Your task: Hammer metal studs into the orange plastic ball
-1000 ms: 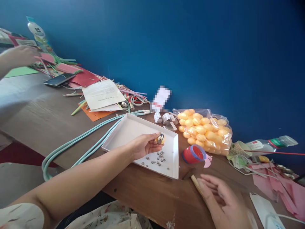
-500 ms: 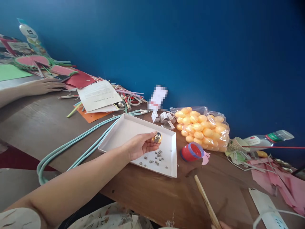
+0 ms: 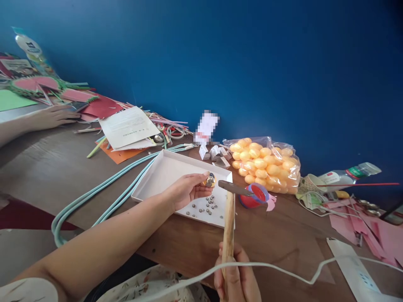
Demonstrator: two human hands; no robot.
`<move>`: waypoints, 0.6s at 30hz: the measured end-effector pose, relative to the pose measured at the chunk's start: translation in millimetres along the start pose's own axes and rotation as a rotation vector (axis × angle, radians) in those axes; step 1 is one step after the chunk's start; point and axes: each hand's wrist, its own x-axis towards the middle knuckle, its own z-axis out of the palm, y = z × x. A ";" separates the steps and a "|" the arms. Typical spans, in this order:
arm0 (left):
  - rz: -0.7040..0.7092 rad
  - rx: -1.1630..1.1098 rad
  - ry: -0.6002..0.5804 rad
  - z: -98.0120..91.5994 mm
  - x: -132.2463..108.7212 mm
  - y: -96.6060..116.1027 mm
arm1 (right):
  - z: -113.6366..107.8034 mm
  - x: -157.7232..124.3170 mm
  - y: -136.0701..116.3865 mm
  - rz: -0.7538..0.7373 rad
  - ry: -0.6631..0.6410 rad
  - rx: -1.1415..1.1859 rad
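My left hand [image 3: 185, 191] reaches over the white shallow box [image 3: 171, 161] and pinches a shiny metal ball [image 3: 210, 180] between thumb and fingers. Gold and orange tints show on the ball. In the box, under and beside the hand, lie several small silvery beads [image 3: 208, 205]. My right hand [image 3: 236, 270] grips a hammer [image 3: 229, 222] by its wooden handle. The dark hammer head is up, just right of the ball and apart from it, in front of the box's right edge. A white cable [image 3: 270, 264] passes across my right hand.
Right of the box stand a red and blue tape ring [image 3: 256, 196] and a bag of orange balls [image 3: 267, 161]. Teal cords [image 3: 126, 167] loop at its left. Further left are papers [image 3: 126, 126] and another person's hand [image 3: 58, 116]. A power strip [image 3: 352, 262] lies right.
My right hand has come up from the bottom edge with the hammer, moving left and raising its head near the ball. The left hand keeps the ball. The white cable now crosses the front.
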 end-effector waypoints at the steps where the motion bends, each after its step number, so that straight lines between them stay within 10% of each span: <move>1: 0.007 0.005 -0.005 -0.1 -0.1 0.1 | 0.5 1.7 -2.7 -0.017 0.005 -0.027; 18: 0.045 0.023 -0.006 4.5 -1.9 3.3 | -0.6 5.7 -2.4 -0.023 -0.005 -0.085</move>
